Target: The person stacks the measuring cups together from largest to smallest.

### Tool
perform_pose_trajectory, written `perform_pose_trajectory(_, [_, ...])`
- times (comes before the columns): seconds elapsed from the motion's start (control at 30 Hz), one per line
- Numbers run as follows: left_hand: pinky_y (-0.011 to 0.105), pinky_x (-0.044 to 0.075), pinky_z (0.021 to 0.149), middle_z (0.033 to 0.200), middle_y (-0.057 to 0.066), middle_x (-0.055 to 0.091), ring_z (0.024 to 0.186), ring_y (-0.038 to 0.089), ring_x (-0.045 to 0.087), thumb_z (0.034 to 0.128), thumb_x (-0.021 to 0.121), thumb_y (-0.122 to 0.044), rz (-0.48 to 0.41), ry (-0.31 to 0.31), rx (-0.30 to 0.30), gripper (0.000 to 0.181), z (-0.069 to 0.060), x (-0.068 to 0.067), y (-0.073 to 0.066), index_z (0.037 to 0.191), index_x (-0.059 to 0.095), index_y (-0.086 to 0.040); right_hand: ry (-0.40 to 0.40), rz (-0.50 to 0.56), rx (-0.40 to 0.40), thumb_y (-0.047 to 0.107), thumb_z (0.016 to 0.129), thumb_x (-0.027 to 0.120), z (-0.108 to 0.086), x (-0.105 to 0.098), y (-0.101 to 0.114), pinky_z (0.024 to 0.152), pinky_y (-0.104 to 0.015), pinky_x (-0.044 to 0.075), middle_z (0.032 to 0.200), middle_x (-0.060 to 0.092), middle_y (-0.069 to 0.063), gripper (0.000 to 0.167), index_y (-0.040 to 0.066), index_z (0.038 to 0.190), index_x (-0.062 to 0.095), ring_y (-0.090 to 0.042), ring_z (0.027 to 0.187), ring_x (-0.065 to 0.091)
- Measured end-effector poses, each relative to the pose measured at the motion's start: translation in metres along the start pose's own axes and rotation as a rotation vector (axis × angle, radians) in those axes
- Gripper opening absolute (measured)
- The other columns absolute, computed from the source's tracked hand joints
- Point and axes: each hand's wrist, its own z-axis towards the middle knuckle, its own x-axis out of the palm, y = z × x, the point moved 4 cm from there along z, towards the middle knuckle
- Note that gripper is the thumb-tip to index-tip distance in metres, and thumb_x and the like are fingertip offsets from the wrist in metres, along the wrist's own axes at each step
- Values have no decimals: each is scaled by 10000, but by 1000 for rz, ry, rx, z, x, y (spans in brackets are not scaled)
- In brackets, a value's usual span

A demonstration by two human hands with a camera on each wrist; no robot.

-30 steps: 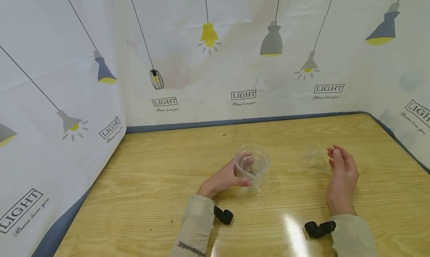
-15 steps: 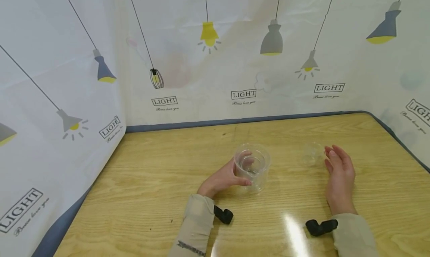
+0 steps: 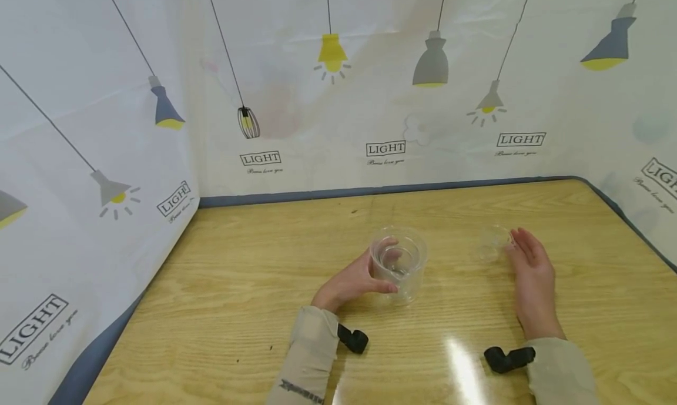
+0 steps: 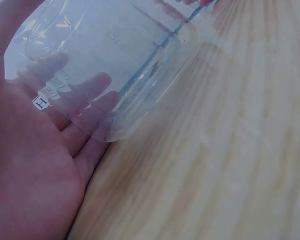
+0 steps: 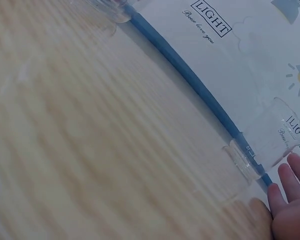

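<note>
A clear plastic tub [image 3: 407, 275] stands on the wooden table in the head view, and my left hand [image 3: 351, 281] grips its left side, fingers behind and thumb in front. In the left wrist view, fingers of the left hand [image 4: 45, 135] show through the clear wall of the tub [image 4: 125, 45]. Further right is a small clear beaker [image 3: 492, 244]; my right hand [image 3: 535, 287] is at its right side, fingers extended. The right wrist view shows the beaker [image 5: 270, 135] upright beside the fingers of the right hand [image 5: 292, 200]; contact cannot be told.
The wooden table [image 3: 238, 264] has a dark blue edging at its back. Behind and at both sides hangs a pale sheet [image 3: 296, 99] printed with lamps. Each sleeve carries a black wrist mount, one at the left wrist [image 3: 353, 339], one at the right [image 3: 509, 359].
My right hand has moved slightly left towards the beaker and turned, its fingers now nearer the beaker's side. The left hand and the tub have kept their place.
</note>
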Motion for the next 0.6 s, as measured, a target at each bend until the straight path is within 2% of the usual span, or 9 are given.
perform_pose_trajectory(0.1, [345, 255, 1008, 1351, 26, 412, 1231, 130, 368, 730, 744, -172, 16, -9, 1, 789, 3, -2, 10, 1348, 277, -320, 37, -69, -5, 276, 874, 564, 1, 1, -2, 989, -160, 248, 1455, 227, 24, 632, 222, 1412, 237, -137, 1326, 178])
perform_pose_trajectory(0.27, [345, 258, 1007, 1339, -6, 425, 1217, 93, 376, 735, 741, -199, 40, -19, 10, 773, 3, -1, 12, 1335, 279, -357, 92, -167, -16, 302, 873, 557, 1, 2, -3, 1030, -215, 198, 1472, 158, 59, 670, 314, 1414, 161, -142, 1341, 105])
perform_pose_trajectory(0.4, [337, 263, 1005, 1340, 13, 424, 1221, 113, 376, 733, 743, -189, 34, -25, 9, 776, 2, -1, 7, 1341, 283, -333, 93, -204, -15, 299, 877, 552, 1, 3, -2, 1032, -226, 200, 1469, 162, 74, 667, 337, 1409, 152, -130, 1339, 112])
perform_pose_trajectory(0.6, [365, 254, 1009, 1361, 90, 394, 1247, 204, 353, 736, 739, -176, 33, -7, 9, 798, -3, 1, -10, 1372, 259, -229, 68, -279, -2, 342, 877, 538, 0, 3, -1, 999, -211, 262, 1455, 218, 63, 652, 341, 1408, 160, -175, 1331, 154])
